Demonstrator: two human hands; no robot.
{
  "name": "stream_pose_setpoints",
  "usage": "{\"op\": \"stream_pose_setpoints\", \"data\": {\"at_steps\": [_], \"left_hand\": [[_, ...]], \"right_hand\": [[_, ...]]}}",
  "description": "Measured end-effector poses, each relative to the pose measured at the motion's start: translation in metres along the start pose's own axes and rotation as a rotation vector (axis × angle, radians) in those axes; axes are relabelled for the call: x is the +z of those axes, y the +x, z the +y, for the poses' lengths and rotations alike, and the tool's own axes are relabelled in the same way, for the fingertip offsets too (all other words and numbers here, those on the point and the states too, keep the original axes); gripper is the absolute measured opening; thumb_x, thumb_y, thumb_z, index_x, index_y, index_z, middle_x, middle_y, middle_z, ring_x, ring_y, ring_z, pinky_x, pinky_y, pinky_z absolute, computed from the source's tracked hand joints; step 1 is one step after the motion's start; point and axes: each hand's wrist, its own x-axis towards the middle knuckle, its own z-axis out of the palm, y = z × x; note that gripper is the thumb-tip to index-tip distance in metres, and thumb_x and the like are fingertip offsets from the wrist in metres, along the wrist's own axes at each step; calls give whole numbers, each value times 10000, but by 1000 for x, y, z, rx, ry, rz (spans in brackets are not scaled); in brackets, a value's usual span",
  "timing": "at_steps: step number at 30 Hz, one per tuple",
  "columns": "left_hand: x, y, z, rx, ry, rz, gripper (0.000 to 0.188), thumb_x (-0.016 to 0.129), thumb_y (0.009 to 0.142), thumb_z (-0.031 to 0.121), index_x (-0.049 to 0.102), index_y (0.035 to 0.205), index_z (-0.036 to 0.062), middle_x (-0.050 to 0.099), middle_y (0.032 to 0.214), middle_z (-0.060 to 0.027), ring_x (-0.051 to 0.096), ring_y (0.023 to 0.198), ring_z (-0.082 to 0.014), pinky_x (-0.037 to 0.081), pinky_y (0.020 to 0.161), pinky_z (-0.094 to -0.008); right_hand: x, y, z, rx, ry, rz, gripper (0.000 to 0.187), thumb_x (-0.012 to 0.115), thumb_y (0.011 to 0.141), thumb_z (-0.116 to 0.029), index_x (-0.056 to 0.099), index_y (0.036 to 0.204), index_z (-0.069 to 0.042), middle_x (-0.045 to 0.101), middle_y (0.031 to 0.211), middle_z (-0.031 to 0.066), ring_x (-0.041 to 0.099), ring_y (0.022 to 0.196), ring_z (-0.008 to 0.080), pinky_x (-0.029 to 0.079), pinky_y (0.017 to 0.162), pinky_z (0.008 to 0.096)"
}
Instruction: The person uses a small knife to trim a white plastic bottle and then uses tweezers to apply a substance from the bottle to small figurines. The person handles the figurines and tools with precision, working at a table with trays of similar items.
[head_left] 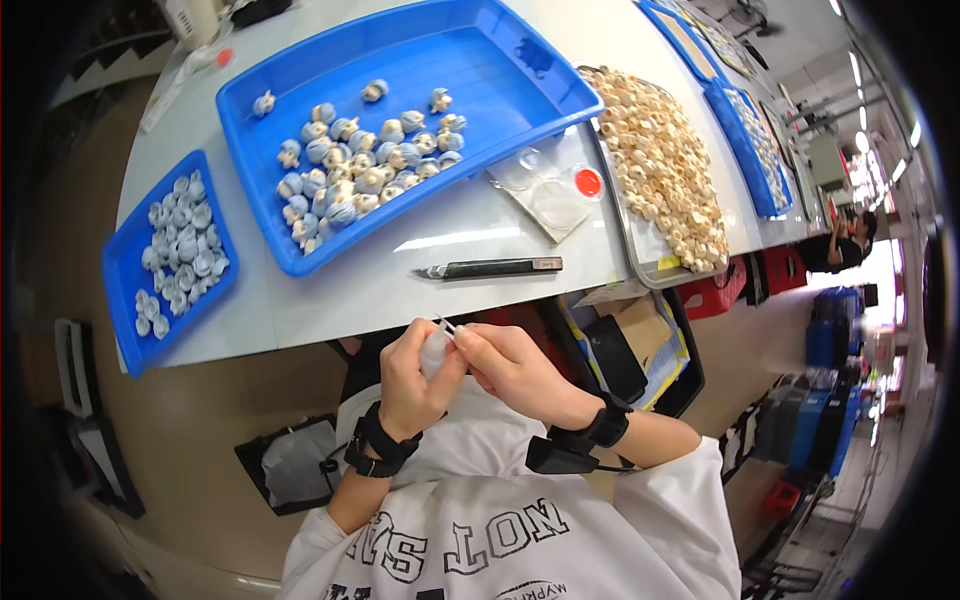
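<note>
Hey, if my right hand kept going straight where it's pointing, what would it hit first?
Probably the small pale piece held in your left hand, then that hand itself; how close your right hand is in depth is hard to judge.

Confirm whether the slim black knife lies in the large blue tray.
No, the knife lies on the white tabletop, outside the tray.

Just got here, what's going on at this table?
A person works bare-handed just off the table's near edge. The left hand holds a small whitish piece; the right hand pinches a thin pointed tool, perhaps tweezers, close to it. A black-handled knife lies on the table. Beyond sit a large blue tray of blue-and-cream pieces, a smaller blue tray of pale-blue ones, and a metal tray of cream ones.
</note>
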Motion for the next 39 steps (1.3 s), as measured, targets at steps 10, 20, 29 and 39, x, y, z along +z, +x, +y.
{"op": "stream_pose_setpoints", "data": {"at_steps": [10, 20, 29, 39], "left_hand": [[-3, -3, -1, -11, -142, 101, 248, 585, 842, 220, 466, 735, 30, 482, 579, -22, 426, 527, -90, 345, 491, -245], [-4, -3, 21, -27, -273, -7, 246, 631, 822, 217, 495, 767, 20, 518, 647, -18, 461, 576, -66, 368, 520, -211], [-6, -6, 30, 56, -218, -11, 266, 658, 811, 229, 511, 770, 11, 522, 625, -33, 468, 537, -76, 373, 493, -214], [-4, -8, 27, 64, -124, -9, 277, 661, 810, 244, 522, 754, 11, 514, 615, -42, 473, 518, -92, 370, 477, -224]], "right_hand": [[14, 6, -10, -77, 60, 64, 403, 372, 976, -293, 531, 783, 23, 477, 640, -7, 414, 591, 65, 360, 518, 251], [-4, -22, -35, -325, -454, 42, 321, 417, 932, -263, 536, 778, -7, 576, 598, 157, 555, 533, 354, 424, 488, 411], [-5, -31, -48, -395, -668, 52, 261, 490, 901, -261, 528, 769, -39, 581, 619, 119, 561, 528, 320, 421, 460, 390], [-9, -28, -45, -468, -718, 53, 269, 503, 893, -258, 532, 740, -39, 569, 622, 123, 566, 550, 310, 426, 458, 398]]}}
